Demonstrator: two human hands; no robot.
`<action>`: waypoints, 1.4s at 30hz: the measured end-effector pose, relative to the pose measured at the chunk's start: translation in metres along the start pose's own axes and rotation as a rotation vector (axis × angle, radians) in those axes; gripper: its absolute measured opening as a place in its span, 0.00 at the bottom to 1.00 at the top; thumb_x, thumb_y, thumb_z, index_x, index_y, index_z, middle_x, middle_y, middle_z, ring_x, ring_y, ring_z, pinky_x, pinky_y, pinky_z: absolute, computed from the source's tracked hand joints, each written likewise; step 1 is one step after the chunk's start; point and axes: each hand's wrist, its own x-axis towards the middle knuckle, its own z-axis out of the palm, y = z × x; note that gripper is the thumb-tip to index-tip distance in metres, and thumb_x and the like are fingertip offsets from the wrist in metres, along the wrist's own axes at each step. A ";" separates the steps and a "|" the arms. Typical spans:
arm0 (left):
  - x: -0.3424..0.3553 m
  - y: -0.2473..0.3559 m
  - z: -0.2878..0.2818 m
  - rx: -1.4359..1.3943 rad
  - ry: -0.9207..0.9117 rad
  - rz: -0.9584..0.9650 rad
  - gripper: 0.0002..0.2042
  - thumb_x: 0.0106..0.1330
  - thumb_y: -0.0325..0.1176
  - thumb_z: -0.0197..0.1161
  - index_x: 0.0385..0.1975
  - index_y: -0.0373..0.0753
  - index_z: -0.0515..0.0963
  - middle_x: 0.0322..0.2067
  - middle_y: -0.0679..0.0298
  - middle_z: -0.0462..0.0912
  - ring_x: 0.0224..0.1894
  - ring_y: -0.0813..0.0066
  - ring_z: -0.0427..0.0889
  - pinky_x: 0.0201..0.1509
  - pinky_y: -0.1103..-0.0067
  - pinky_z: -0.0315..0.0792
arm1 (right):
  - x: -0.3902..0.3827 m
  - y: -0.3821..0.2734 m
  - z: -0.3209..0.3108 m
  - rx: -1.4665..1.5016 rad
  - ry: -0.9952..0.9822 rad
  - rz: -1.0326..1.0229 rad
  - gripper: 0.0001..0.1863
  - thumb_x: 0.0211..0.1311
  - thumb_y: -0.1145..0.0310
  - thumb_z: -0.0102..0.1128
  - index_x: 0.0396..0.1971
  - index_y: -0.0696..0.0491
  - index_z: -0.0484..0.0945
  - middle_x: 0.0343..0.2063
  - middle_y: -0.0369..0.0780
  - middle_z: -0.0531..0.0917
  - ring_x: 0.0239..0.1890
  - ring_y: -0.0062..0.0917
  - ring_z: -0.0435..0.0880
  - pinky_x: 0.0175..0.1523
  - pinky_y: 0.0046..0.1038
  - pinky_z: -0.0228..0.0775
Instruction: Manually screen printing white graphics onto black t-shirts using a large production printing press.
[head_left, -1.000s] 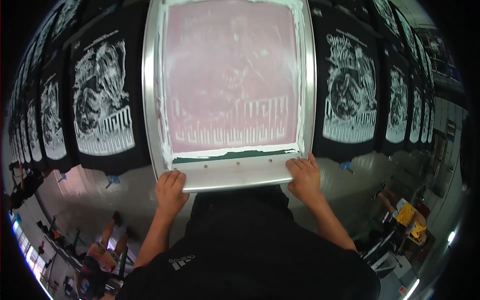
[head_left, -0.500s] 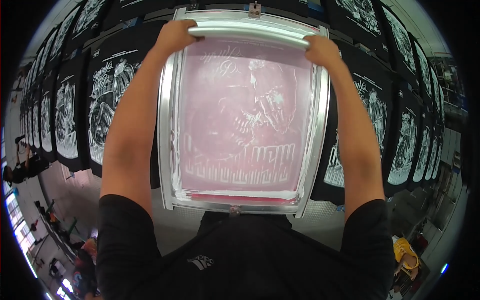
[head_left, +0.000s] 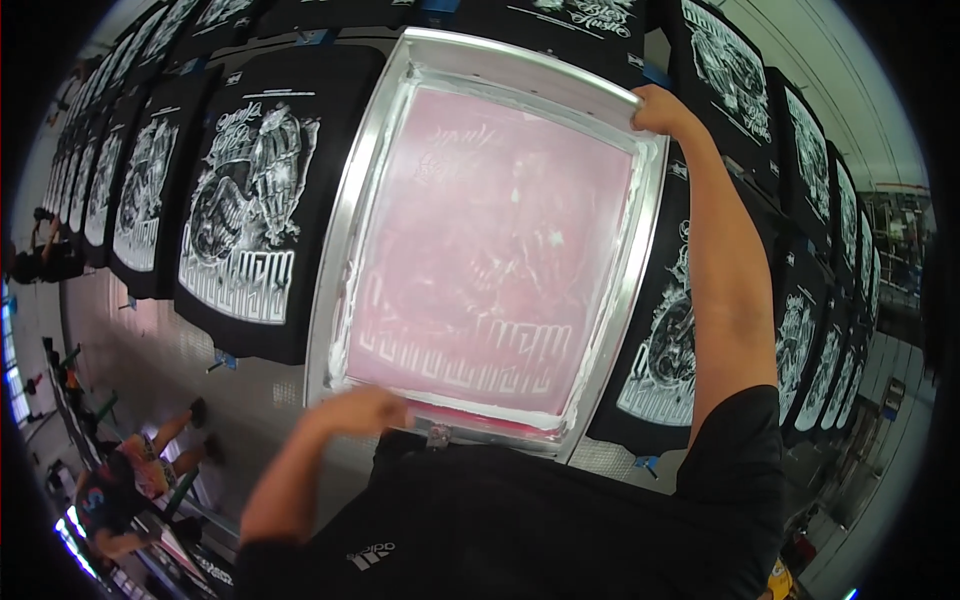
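Note:
A metal-framed printing screen (head_left: 335, 290) lies tilted before me, its pink mesh (head_left: 480, 250) showing a faint mirrored design and white ink along the edges. At its far side rests a silver squeegee (head_left: 520, 80). My right hand (head_left: 662, 110) is closed around the squeegee's right end, by the screen's far right corner. My left hand (head_left: 365, 411) hovers at the near left edge of the frame, smeared by motion. Its fingers seem curled, but whether they hold anything is unclear. A small metal clamp (head_left: 438, 435) sits at the middle of the near edge.
Black printed shirts (head_left: 245, 205) lie in rows to the left, and more shirts (head_left: 665, 350) line the right side. Further black shirts (head_left: 585, 25) lie beyond the screen. A seated person (head_left: 125, 480) is at the lower left, and another person (head_left: 45, 260) stands farther off.
My left hand has let go of the squeegee's left end and come down to the near left edge. My right hand stays at the far end. The view has turned, tilting the screen.

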 end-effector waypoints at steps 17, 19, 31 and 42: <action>0.039 -0.057 0.175 -0.491 0.345 0.196 0.19 0.70 0.46 0.64 0.27 0.33 0.82 0.17 0.68 0.76 0.22 0.85 0.70 0.26 0.76 0.66 | -0.135 -0.144 0.098 -0.129 0.000 -0.116 0.29 0.45 0.72 0.56 0.53 0.50 0.82 0.50 0.48 0.84 0.56 0.45 0.80 0.60 0.39 0.73; 0.043 -0.055 0.175 -0.421 0.323 0.115 0.18 0.71 0.45 0.63 0.27 0.34 0.83 0.19 0.71 0.79 0.24 0.85 0.72 0.28 0.79 0.68 | -0.216 -0.171 0.134 -0.067 0.024 -0.121 0.27 0.44 0.71 0.57 0.51 0.49 0.83 0.48 0.46 0.85 0.53 0.45 0.81 0.57 0.41 0.74; 0.033 -0.037 0.167 0.101 0.369 -0.104 0.21 0.69 0.47 0.56 0.51 0.37 0.81 0.51 0.39 0.81 0.59 0.43 0.77 0.64 0.61 0.69 | -0.490 -0.302 0.245 0.125 0.242 -0.062 0.17 0.43 0.77 0.58 0.39 0.54 0.79 0.32 0.41 0.81 0.39 0.40 0.79 0.46 0.41 0.70; -0.066 -0.100 0.121 -0.280 0.538 -0.131 0.15 0.70 0.40 0.63 0.26 0.34 0.79 0.19 0.72 0.76 0.19 0.78 0.68 0.23 0.75 0.61 | -0.493 -0.188 0.205 0.292 0.132 0.166 0.19 0.45 0.63 0.69 0.42 0.47 0.84 0.35 0.39 0.86 0.50 0.37 0.80 0.64 0.66 0.51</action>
